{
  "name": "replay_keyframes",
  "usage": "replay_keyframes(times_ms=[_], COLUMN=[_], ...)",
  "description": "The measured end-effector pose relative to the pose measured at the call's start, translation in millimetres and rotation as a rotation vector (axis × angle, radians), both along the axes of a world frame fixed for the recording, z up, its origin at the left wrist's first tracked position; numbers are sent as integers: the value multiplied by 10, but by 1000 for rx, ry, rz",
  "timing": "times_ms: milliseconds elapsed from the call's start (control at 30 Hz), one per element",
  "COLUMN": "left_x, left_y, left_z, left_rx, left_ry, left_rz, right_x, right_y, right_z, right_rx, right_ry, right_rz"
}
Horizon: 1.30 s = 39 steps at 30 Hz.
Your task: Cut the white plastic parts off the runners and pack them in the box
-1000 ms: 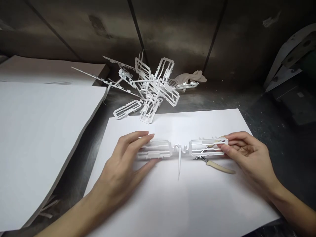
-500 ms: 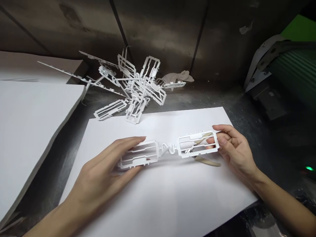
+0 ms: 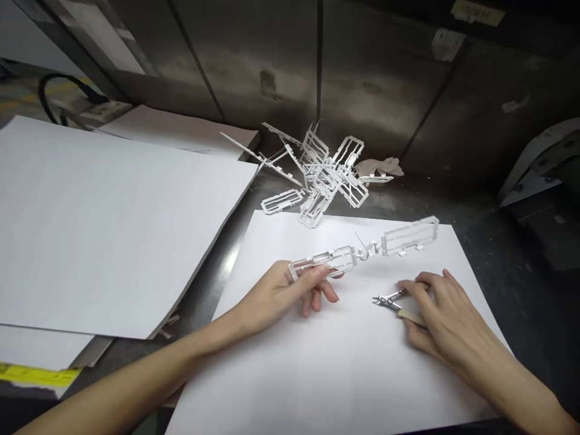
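Observation:
My left hand (image 3: 299, 290) pinches one end of a white plastic moulding (image 3: 410, 237), two slotted frames joined by a curly runner. Its thumb lies over the near frame, and the far frame sticks out to the right above the paper. My right hand (image 3: 441, 314) is closed around the beige handles of a pair of small nippers (image 3: 386, 300), whose metal jaws point left and stand apart. The nippers are low over the white sheet (image 3: 326, 374), just below the moulding.
A tangled heap of similar white mouldings (image 3: 324, 175) lies behind the sheet, with a pale crumpled glove-like thing (image 3: 383, 166) beside it. Stacked white sheets (image 3: 113, 235) stand at the left. A dark metal wall (image 3: 362, 78) closes off the back.
My right hand has let go of the moulding and taken hold of the nippers. My left hand has turned the moulding and holds it alone. The view has swung left.

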<state>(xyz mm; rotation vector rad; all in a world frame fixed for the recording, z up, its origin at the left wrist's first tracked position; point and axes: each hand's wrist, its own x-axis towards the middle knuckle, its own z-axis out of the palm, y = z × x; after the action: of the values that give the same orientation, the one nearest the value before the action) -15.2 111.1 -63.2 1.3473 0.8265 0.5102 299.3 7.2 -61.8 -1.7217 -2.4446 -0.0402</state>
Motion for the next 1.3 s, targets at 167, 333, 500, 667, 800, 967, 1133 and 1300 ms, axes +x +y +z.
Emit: replay_keyframes(times_ms=[167, 333, 500, 667, 800, 967, 1133, 1300], left_x=[18, 13, 5, 11, 12, -14, -42, -17], left_y=[-1, -19, -50, -73, -68, -54, -7, -9], left_z=[-31, -33, -26, -22, -17, -24, -29, -35], left_rx=[-127, -146, -145, -121, -126, -121, -89, -45], left_ry=[-180, -252, -256, -242, -250, -245, -201, -83], left_rz=[-16, -60, -96, -135, -112, -121, -102, -10], right_x=[-422, -619, -661, -680, -691, -708, -723, -670], right_y=[-57, 79, 136, 120, 102, 140, 298, 410], right_z=[366, 568, 490, 456, 434, 450, 429, 320], right_rx=[-502, -757, -740, -726, -722, -723, -688, -630], right_ry=[320, 661, 832, 865, 907, 932, 862, 765], right_rz=[-121, -273, -282, -259, -245, -237, -221, -194])
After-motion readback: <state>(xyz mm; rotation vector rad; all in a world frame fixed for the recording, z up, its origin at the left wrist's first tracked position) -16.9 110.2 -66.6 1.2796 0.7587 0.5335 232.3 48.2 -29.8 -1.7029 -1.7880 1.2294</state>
